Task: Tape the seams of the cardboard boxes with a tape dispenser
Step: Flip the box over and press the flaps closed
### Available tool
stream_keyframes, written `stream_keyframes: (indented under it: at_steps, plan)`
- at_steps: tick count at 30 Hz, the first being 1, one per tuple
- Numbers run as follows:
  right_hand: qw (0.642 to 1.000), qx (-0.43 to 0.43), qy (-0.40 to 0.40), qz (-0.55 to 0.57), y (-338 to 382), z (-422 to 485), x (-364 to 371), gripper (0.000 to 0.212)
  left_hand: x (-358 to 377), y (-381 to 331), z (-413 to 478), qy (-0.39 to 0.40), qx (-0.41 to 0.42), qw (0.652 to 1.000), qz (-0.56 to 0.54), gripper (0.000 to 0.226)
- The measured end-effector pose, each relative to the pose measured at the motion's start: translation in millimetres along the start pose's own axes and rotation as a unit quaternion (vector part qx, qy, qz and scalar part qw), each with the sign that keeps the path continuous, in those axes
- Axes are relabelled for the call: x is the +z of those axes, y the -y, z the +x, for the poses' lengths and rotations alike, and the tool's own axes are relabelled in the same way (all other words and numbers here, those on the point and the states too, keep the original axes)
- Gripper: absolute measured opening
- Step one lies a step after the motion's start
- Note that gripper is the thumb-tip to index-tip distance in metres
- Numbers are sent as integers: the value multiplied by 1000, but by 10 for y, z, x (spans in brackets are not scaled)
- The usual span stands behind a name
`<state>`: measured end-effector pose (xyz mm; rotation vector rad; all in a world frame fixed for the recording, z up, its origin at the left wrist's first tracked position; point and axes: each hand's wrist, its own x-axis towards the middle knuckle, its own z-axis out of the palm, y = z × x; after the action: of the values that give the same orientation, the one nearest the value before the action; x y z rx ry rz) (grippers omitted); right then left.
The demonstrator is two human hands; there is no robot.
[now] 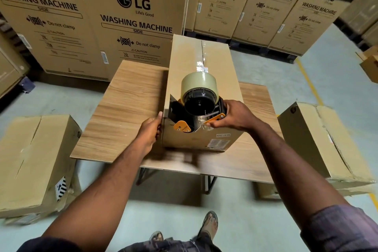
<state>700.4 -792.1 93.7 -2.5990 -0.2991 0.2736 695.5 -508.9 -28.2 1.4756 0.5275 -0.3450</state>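
This is a warehouse or stockroom for appliances. Tall cartons point(131, 22) printed "LG", "WASHING MACHINE" and "Do not clamp" stand in rows and stacks along the back, some of them on dark pallets point(249, 46). The floor point(276, 71) is painted grey-green concrete, with a yellow line point(309, 82) marking a lane. A small wood-grain worktop point(126, 108) stands in the open with a box point(188, 63) on it. Smaller boxes point(34, 159) sit on the floor at both sides.
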Motion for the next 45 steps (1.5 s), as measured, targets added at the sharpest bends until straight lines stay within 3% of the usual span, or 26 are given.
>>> stream_keyframes:
  at_steps: [4,9,11,20,28,30,32,35,38,39,42,45]
  plan:
    - [1000,11,16,23,-11,23,-21,43,-90,91,144,-29,28,997,67,24]
    - [999,22,32,1,-18,53,-18,33,93,-308,-76,-104,189,973,85,4]
    - [999,23,34,-4,-26,61,-5,33,178,-306,-130,-103,222,964,108,11]
    - [999,-12,28,-26,-104,-22,-50,31,286,-339,-300,-141,229,958,101,13]
    - [1000,14,20,2,-896,-411,-400,34,346,-385,-421,-175,237,945,140,12]
    - [1000,16,15,21,-1013,-440,-390,40,433,-405,-493,-205,276,905,252,20]
    - [999,5,12,37,-1064,-421,-360,43,611,-440,-645,-205,352,827,387,29]
    - [999,-14,16,49,-1083,-396,-358,41,989,-378,-897,-47,391,791,468,39]
    - [998,-23,18,50,-1115,-396,-368,40,1181,-107,-979,12,337,704,625,39]
    - [998,-24,20,53,-1136,-404,-366,39,1180,-30,-960,3,331,692,641,43]
    - [998,-26,18,58,-1182,-436,-352,37,1128,30,-917,-6,321,719,617,83]
    - [997,-23,6,68,-1307,-515,-441,42,1121,1,-894,5,346,706,618,96]
